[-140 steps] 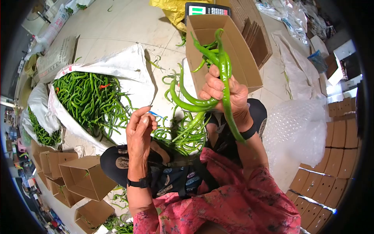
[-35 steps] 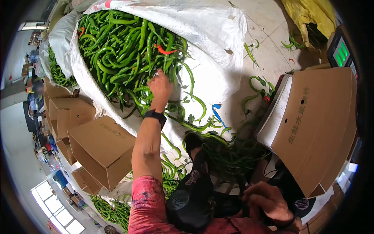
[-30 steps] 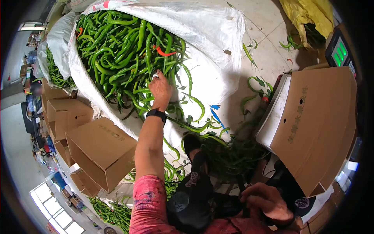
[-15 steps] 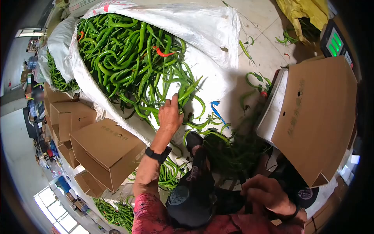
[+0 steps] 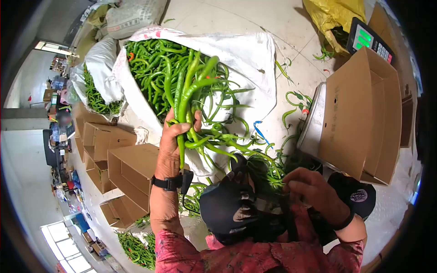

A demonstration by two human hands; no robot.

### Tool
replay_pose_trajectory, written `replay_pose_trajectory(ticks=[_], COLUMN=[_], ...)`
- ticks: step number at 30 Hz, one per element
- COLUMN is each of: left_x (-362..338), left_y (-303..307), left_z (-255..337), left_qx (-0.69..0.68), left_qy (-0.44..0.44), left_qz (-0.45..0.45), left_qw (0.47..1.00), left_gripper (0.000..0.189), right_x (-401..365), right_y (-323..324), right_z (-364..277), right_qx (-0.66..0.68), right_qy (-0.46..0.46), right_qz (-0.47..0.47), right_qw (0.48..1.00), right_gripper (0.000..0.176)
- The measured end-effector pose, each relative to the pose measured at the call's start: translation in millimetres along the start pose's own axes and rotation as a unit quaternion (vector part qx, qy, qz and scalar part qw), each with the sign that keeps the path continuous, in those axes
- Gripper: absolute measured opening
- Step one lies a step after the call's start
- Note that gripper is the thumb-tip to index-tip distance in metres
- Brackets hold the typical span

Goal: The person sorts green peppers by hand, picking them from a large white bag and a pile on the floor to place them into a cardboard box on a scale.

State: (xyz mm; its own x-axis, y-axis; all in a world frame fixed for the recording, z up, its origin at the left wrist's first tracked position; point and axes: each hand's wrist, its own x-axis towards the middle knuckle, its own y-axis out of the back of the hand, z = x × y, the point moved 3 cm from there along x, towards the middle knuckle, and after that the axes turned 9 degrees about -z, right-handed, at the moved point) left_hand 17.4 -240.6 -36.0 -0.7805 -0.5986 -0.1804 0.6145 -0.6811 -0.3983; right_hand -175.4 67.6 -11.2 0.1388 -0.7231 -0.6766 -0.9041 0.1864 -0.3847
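Note:
My left hand (image 5: 175,132) is closed around a bunch of long green chili peppers (image 5: 184,100), lifted in front of an open white woven sack (image 5: 250,59). Their ends stick out above and below my fingers. More green chili peppers (image 5: 150,63) fill the sack, and others spill from its mouth. My right hand (image 5: 314,191) is raised in front of me with its fingers curled in. Nothing sticks out of it, and it is nearest to a pile of chili peppers (image 5: 273,175) on the floor by my foot.
A cardboard box (image 5: 346,113) stands on a white scale platform (image 5: 312,123) at the right, near a lit scale display (image 5: 364,38). A yellow sack (image 5: 334,20) lies behind. Several boxes (image 5: 129,168) and another chili sack (image 5: 102,68) stand at the left.
My left hand has lifted chili peppers from the sack's mouth and moved left and closer to me with them. My right hand stays raised with curled fingers. The view has shifted.

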Motion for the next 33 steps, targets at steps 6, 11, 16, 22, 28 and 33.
replay_pose_trajectory(ticks=[6, 11, 16, 22, 28, 33], left_x=[-31.6, -63.1, -93.5, -115.4, -122.7, -124.0], left_y=[-59.0, -87.3, -121.4, -171.6, -181.7, -186.8], left_z=[63.6, 92.4, 85.9, 51.4, -14.8, -52.2], left_qx=[-0.094, -0.115, -0.187, -0.302, -0.336, -0.341], left_qy=[-0.032, -0.084, -0.058, -0.059, -0.028, 0.005], left_qz=[-0.046, -0.081, -0.135, -0.199, -0.204, -0.214], left_qw=[0.994, 0.987, 0.971, 0.931, 0.919, 0.915], left_gripper=[0.040, 0.045, 0.043, 0.040, 0.061, 0.070], right_x=[0.5, -21.1, -40.9, -76.0, -67.3, -50.9], right_y=[15.8, 5.4, 18.0, -7.1, -47.2, -64.0], right_z=[15.9, -9.3, -20.6, -48.7, -65.4, -66.1], right_qx=[-0.028, -0.045, -0.049, -0.094, -0.136, -0.095], right_qy=[0.131, 0.172, 0.239, 0.328, 0.383, 0.344], right_qz=[0.023, 0.077, 0.103, 0.088, -0.026, -0.071], right_qw=[0.991, 0.981, 0.964, 0.936, 0.913, 0.931], right_gripper=[0.028, 0.027, 0.035, 0.029, 0.035, 0.035])
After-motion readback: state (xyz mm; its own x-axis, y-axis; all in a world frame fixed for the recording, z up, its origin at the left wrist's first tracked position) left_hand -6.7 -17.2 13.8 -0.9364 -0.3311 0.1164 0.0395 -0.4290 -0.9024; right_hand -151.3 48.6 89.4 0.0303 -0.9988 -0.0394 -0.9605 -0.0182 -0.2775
